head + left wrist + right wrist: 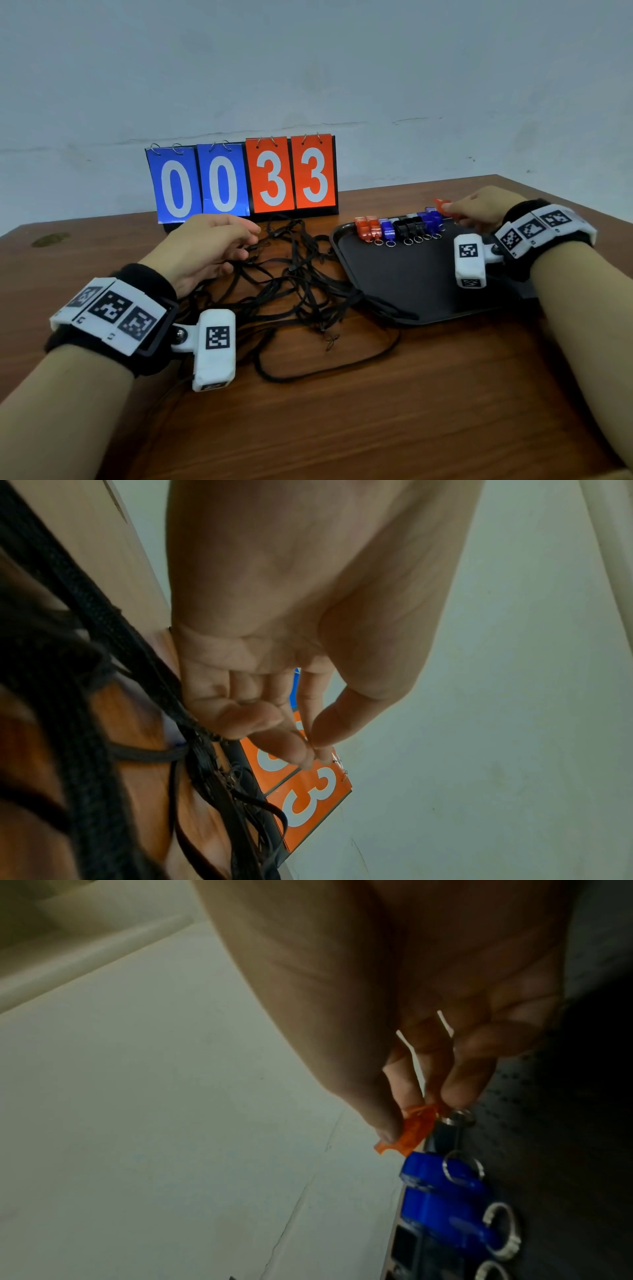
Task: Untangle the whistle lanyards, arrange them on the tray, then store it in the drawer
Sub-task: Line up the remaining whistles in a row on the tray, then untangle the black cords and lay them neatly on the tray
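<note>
Pinching orange whistle (442, 205) over far right end of whistle row (399, 228) on tray (404, 274), right hand (486, 209) nearest free slot. Left hand (209, 246) relaxed, empty, beside tangled lanyards (294, 284) left of tray.

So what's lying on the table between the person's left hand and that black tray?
A tangled heap of black lanyards fills the stretch between the left hand and the tray, some strands crossing its near rim. The head view shows it.
</note>
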### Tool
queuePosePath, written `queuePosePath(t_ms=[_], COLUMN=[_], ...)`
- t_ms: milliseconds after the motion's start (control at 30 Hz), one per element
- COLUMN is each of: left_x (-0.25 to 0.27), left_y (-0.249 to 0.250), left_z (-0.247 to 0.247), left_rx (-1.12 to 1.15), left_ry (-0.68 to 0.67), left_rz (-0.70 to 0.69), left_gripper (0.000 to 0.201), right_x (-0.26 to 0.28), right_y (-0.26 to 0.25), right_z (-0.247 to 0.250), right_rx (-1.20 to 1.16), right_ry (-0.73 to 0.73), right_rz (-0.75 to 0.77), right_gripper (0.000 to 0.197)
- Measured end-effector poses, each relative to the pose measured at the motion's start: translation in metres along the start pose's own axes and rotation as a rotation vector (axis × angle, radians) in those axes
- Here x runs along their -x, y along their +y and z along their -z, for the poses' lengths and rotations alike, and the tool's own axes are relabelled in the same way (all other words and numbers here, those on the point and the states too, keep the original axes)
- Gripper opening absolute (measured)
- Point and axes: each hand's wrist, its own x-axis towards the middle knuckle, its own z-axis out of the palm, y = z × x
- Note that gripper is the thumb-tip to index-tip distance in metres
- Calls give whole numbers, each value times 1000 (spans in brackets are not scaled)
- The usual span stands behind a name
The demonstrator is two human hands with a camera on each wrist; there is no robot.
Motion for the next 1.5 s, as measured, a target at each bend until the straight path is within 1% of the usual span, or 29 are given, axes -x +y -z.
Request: queuePosePath(t_ms=[100, 267, 433, 533, 733, 900, 967, 1033, 1100, 1167, 1233, 1267, 1300, 1367, 1433, 1500], left_x=[0, 1, 3, 3, 3, 4, 5, 7, 11, 14, 18, 20, 22, 27, 33, 36], left_y=[-1, 0, 1, 1, 1, 2, 3, 4, 5, 6, 9, 12, 14, 19, 21, 22], left_z=[-1, -1, -1, -1, -5, -5, -6, -7, -8, -9, -10, -10, -10, -12, -14, -16], left_rx=[-16, -15, -27, -35, -25, -28, -46, -83, -138, -202, -248, -264, -279, -319, -368, -417], left_ry=[-13, -25, -40, -46, -82, -103, -119, -170, -262, -356, -434, -469, -502, -569, -640, -710], left_rz=[-5, -4, -5, -11, -65, -78, -82, -78, -73, -98, -136, -153, -172, -214, -247, -259], left_gripper=[21, 20, 20, 20, 18, 18, 18, 18, 17, 15, 15, 15, 16, 17, 19, 21], right_x=[-7, -18, -20, -19, -15, -7, -1, 8, 18, 25, 28, 30, 33, 41, 60, 78], right_y=[8, 14, 13, 12, 9, 3, -4, -14, -26, -34, -41, -44, -48, -60, -76, -90], right_z=[-4, -9, -10, -10, -10, -7, -6, -4, -2, 0, 1, 1, 1, -4, -10, -17], right_rx=[-84, -133, -104, -84, -37, 58, 107, 145, 197, 242, 185, 134, 82, -43, -214, -352], right_ry=[19, 57, 66, 57, 50, 63, 47, 31, 34, 28, 28, 21, 0, -96, -250, -440], right_rz=[-70, -90, -88, -88, -91, -59, -32, -6, 37, 100, 171, 203, 230, 287, 363, 430], right_gripper=[43, 47, 42, 43, 45, 55, 61, 63, 63, 63, 60, 55, 53, 41, 30, 24])
